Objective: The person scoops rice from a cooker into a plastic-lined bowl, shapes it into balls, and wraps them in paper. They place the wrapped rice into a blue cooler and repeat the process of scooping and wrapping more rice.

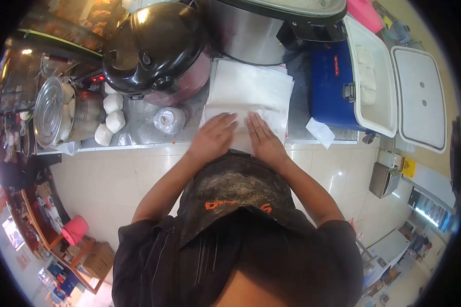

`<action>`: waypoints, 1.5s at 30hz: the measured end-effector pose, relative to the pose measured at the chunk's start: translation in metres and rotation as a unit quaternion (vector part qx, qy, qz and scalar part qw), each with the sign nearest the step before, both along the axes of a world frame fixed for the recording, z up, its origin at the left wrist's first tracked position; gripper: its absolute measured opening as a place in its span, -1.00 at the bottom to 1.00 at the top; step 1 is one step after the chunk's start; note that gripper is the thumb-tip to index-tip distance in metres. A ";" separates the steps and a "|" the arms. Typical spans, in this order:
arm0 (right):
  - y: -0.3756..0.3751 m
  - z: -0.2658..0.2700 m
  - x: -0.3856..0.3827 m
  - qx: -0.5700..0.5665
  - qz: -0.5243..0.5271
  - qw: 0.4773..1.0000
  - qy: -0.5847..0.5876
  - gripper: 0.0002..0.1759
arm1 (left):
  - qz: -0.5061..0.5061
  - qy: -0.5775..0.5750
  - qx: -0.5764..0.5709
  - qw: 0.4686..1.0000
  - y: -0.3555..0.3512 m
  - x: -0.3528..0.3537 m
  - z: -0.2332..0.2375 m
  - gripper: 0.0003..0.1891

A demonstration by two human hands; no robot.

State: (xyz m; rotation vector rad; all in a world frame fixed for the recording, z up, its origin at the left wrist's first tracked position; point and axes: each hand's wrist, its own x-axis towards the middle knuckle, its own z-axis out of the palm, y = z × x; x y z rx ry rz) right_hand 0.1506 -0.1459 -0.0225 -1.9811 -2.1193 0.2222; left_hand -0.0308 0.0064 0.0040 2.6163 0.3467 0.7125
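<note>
A stack of white paper sheets (248, 84) lies on the metal counter in front of me. My left hand (215, 135) rests on the stack's near left part, its slightly bent fingers apart and a little blurred. On the near right part, my right hand (265, 137) presses down with fingers stretched out flat. Between the hands the top paper shows a crease or folded edge. Whether anything lies under the fingers is hidden. Left of the stack stands a small clear container (170, 120) with a round top.
Behind are a black-lidded rice cooker (156, 48) and a large steel cooker (248, 33). An open blue cooler (333, 84) at right holds white wrapped bundles. More white bundles (114, 121) sit beside a steel pot (87, 115) at left. A loose paper (320, 133) overhangs the counter's edge.
</note>
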 end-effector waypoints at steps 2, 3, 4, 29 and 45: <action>-0.003 -0.011 0.004 0.022 -0.018 0.999 0.023 -0.34 | 0.013 0.044 -0.011 0.999 -0.015 0.017 -0.011 -0.62; -0.009 -0.021 0.004 0.027 -0.042 0.998 0.034 -0.32 | 0.028 0.058 -0.017 0.998 -0.016 0.016 -0.021 -0.59; -0.012 -0.029 0.005 0.032 -0.069 0.996 0.045 -0.30 | 0.041 0.072 -0.024 0.996 -0.019 0.016 -0.032 -0.56; 0.076 0.002 0.044 -0.049 -0.257 0.964 -0.049 -0.44 | 0.166 0.143 0.035 0.975 0.035 0.061 -0.013 -0.58; 0.015 -0.051 0.036 0.066 -0.150 0.976 0.146 -0.75 | 0.070 0.112 -0.073 0.989 -0.003 0.028 -0.055 -0.85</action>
